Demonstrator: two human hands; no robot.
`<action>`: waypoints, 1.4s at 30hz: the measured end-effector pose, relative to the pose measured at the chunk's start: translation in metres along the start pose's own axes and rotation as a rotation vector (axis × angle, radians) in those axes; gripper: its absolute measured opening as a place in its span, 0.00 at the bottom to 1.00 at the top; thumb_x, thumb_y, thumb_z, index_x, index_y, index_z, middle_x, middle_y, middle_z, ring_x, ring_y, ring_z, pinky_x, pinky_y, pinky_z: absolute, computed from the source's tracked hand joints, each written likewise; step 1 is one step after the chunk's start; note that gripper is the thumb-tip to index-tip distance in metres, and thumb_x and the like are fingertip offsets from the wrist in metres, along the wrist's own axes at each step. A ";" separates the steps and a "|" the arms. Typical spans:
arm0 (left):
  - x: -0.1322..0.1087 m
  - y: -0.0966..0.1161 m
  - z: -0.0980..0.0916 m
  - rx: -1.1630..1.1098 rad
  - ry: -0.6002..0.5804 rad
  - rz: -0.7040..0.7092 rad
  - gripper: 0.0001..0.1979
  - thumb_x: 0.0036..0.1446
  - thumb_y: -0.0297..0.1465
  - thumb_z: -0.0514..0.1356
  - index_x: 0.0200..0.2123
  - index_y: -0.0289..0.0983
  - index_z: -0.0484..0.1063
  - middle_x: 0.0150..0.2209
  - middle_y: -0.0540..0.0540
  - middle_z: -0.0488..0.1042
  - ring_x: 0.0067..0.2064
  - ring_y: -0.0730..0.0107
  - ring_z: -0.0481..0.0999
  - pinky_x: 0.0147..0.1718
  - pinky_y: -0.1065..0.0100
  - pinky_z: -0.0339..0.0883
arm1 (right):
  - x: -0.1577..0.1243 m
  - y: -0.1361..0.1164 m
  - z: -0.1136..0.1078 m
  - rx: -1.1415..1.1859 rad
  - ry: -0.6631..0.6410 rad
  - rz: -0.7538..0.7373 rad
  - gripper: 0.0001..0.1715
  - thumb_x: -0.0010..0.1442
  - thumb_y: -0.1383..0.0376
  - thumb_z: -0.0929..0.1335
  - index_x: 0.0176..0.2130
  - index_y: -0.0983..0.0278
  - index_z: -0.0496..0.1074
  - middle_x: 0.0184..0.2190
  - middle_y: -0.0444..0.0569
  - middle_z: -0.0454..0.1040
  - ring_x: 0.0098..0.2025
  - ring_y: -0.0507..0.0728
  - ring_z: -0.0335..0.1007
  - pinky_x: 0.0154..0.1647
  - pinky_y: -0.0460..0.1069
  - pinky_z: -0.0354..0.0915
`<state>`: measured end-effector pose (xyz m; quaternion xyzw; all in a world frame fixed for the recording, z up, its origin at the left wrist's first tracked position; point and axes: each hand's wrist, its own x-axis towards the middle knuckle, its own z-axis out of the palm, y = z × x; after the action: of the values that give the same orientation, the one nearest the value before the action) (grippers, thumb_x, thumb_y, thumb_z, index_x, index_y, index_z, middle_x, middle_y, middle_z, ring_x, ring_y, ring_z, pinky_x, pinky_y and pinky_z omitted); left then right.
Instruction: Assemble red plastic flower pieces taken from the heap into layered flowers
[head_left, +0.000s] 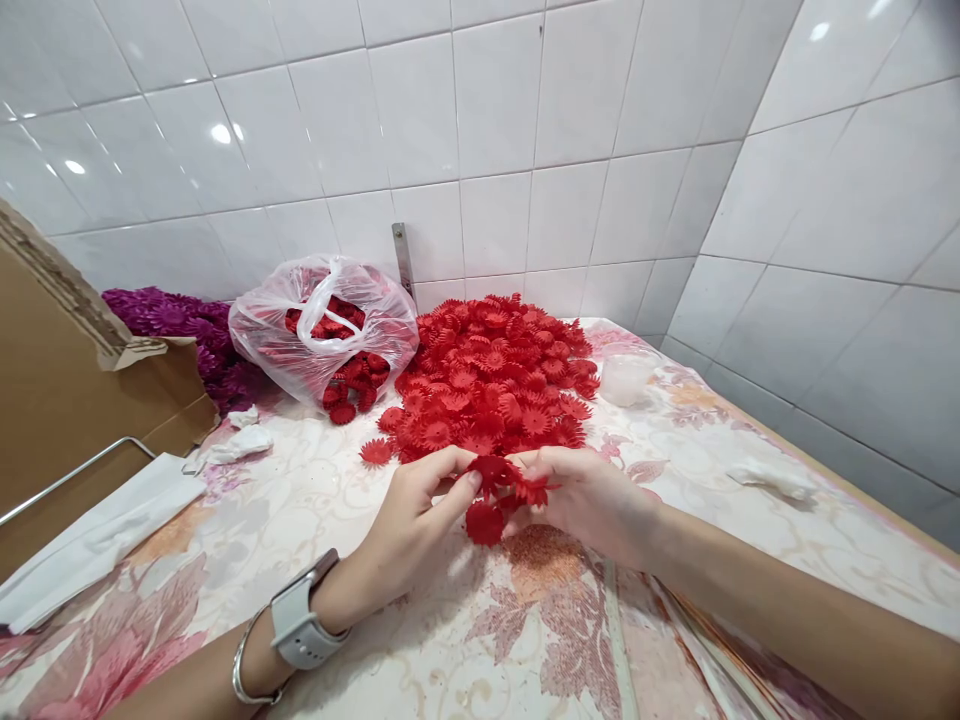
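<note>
Both of my hands meet just in front of a heap of red artificial flower pieces [495, 370]. Between thumb and fingers, my left hand [427, 510] pinches a red flower piece [491, 475]. My right hand [577, 500] curls round more red flower pieces [532, 490] at the same spot, its fingertips partly hidden. One round red flower piece [484, 523] hangs lowest, beneath the left thumb. A watch and a thin bangle are on my left wrist.
A clear plastic bag [262, 330] of red pieces stands left of the heap, with purple flower pieces [165, 312] behind a cardboard box [67, 400]. A translucent tub [627, 380] sits right. Thin sticks [712, 640] lie under my right forearm. Tiled walls enclose the back and right.
</note>
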<state>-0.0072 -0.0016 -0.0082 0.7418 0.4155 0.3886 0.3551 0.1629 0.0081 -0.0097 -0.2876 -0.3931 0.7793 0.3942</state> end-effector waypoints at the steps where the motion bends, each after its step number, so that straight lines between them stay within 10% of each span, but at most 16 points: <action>1: 0.000 0.000 0.001 -0.088 -0.022 -0.029 0.09 0.57 0.32 0.51 0.29 0.36 0.69 0.29 0.50 0.72 0.33 0.71 0.70 0.33 0.71 0.63 | 0.000 0.001 0.000 0.039 0.006 0.012 0.09 0.44 0.71 0.62 0.18 0.67 0.69 0.21 0.47 0.67 0.27 0.54 0.63 0.29 0.51 0.66; 9: 0.006 -0.010 -0.002 -0.697 0.088 -0.218 0.08 0.53 0.31 0.52 0.27 0.34 0.69 0.31 0.45 0.74 0.36 0.66 0.75 0.41 0.64 0.68 | 0.003 -0.008 -0.007 0.125 0.104 0.022 0.07 0.43 0.69 0.60 0.16 0.64 0.59 0.21 0.46 0.63 0.27 0.55 0.66 0.37 0.54 0.67; 17: 0.004 -0.005 -0.004 -0.628 -0.025 -0.442 0.09 0.45 0.33 0.63 0.21 0.35 0.66 0.22 0.52 0.68 0.26 0.75 0.72 0.27 0.73 0.67 | -0.001 -0.008 -0.009 -0.932 0.483 -0.408 0.10 0.51 0.61 0.67 0.31 0.61 0.61 0.26 0.41 0.65 0.24 0.50 0.61 0.24 0.46 0.59; 23: 0.004 -0.005 -0.001 -0.446 -0.035 -0.410 0.11 0.44 0.34 0.63 0.19 0.33 0.67 0.19 0.53 0.66 0.22 0.79 0.67 0.24 0.75 0.63 | -0.006 -0.005 0.002 -0.666 0.065 -0.089 0.15 0.54 0.55 0.65 0.30 0.65 0.68 0.22 0.42 0.67 0.18 0.48 0.63 0.19 0.44 0.57; 33: 0.002 0.002 -0.002 -0.432 0.147 -0.208 0.08 0.46 0.31 0.63 0.26 0.37 0.65 0.30 0.52 0.71 0.32 0.74 0.72 0.31 0.72 0.69 | -0.001 0.001 -0.003 -0.459 0.171 -0.146 0.13 0.48 0.59 0.71 0.25 0.66 0.70 0.20 0.43 0.71 0.20 0.49 0.68 0.22 0.44 0.59; 42: 0.000 0.001 0.001 -0.235 0.084 -0.130 0.05 0.46 0.30 0.63 0.30 0.37 0.76 0.31 0.48 0.77 0.32 0.68 0.75 0.32 0.71 0.70 | -0.003 0.004 0.001 -0.405 0.147 -0.154 0.11 0.49 0.60 0.71 0.25 0.67 0.70 0.18 0.44 0.73 0.22 0.49 0.69 0.26 0.44 0.62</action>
<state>-0.0057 -0.0022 -0.0079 0.6497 0.4288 0.4416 0.4461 0.1625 0.0037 -0.0123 -0.3858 -0.5326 0.6291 0.4144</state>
